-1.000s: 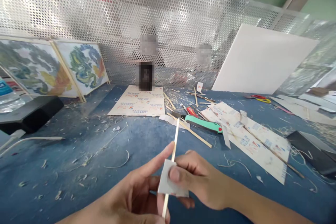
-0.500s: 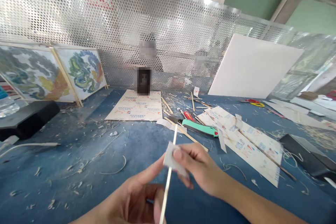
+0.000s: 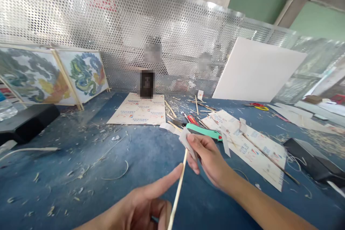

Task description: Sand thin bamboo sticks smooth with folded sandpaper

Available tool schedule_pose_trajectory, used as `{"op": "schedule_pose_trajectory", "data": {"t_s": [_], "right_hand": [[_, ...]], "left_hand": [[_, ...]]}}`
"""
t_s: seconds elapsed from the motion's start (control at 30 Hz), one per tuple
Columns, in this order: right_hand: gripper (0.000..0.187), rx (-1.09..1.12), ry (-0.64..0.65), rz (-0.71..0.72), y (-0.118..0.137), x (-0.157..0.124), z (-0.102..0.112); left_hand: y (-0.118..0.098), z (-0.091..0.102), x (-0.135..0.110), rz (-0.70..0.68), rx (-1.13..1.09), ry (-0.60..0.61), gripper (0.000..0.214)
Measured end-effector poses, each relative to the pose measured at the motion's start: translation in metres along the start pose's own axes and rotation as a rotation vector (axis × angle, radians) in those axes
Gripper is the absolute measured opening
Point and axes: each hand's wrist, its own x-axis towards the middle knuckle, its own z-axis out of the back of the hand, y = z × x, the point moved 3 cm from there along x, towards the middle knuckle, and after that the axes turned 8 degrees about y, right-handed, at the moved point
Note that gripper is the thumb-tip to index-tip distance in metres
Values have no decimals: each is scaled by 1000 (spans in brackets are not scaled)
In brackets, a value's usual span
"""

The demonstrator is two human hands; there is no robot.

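A thin pale bamboo strip (image 3: 178, 192) slants up from the bottom edge. My left hand (image 3: 140, 205) holds it low down, fingers curled, with the index finger stretched out against the strip's side. My right hand (image 3: 207, 156) pinches a small folded piece of sandpaper (image 3: 184, 138) between thumb and fingers, at the strip's far end. The strip's tip is hidden by the paper. Just beyond the right hand lies a folding saw with a green handle (image 3: 206, 131), its blade partly covered.
Sheets marked coated abrasive lie at the back (image 3: 140, 109) and at right (image 3: 258, 154). Shavings litter the blue tabletop (image 3: 105, 179). Painted panels (image 3: 87, 72) stand left, a white board (image 3: 258, 70) leans behind, and scissors (image 3: 258, 106) lie at right. People show behind the perforated screen (image 3: 118, 18).
My right hand has slid the sandpaper forward along the strip to its far end, covering the tip that stuck out beyond it. My left hand keeps its hold on the strip.
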Motion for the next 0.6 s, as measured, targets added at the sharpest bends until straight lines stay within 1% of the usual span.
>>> {"op": "schedule_pose_trajectory", "data": {"t_s": [0.03, 0.13, 0.17, 0.2, 0.23, 0.33, 0.37, 0.4, 0.43, 0.53, 0.57, 0.6], "right_hand": [[56, 3, 41, -22, -1, -1, -3], [57, 1, 326, -124, -4, -8, -20], [57, -3, 393, -142, -4, -10, -24], [58, -7, 407, -143, -4, -11, -24], [59, -15, 360, -119, -3, -9, -21], [58, -12, 43, -18, 2, -2, -2], [58, -9, -34, 5, 3, 0, 2], [58, -12, -57, 11, 3, 0, 4], [58, -17, -19, -6, 3, 0, 2], [59, -29, 286, -119, 0, -7, -15], [59, -30, 360, -144, -1, -9, -20], [58, -31, 383, -152, -1, -10, -22]], "left_hand": [[2, 4, 1, -27, 0, -29, 90], [9, 15, 3, -99, 11, -121, 89], [10, 17, 3, -107, 9, -131, 89], [11, 18, 4, -106, 3, -130, 90], [11, 17, 4, -100, -7, -119, 91], [10, 14, 4, -54, -25, -72, 99], [10, 13, 3, -38, -18, -57, 102], [9, 11, 2, -28, -2, -51, 103], [7, 11, 0, -32, 18, -57, 103], [2, 10, -4, -55, 65, -111, 94], [1, 10, -5, -54, 68, -125, 92], [0, 10, -5, -44, 65, -134, 92]]}}
